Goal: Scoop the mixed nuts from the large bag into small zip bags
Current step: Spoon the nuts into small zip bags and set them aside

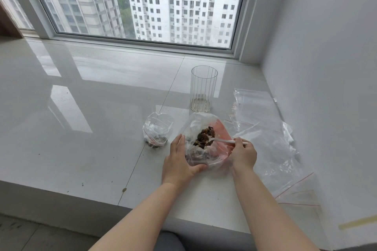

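Observation:
The large clear bag (221,130) with a reddish inner side sits on the white sill, holding dark mixed nuts (205,135). My left hand (180,161) cups the bag's left side and bottom. My right hand (243,153) pinches the handle of a white plastic spoon (221,140), whose bowl lies in the nuts. To the left stands a small zip bag (157,132), open at the top, with a few nuts at its bottom.
A ribbed clear glass (204,89) stands behind the large bag. Several empty zip bags (263,126) with red strips lie spread at the right, against the white wall. The window runs along the back. The sill's front edge drops off below my arms.

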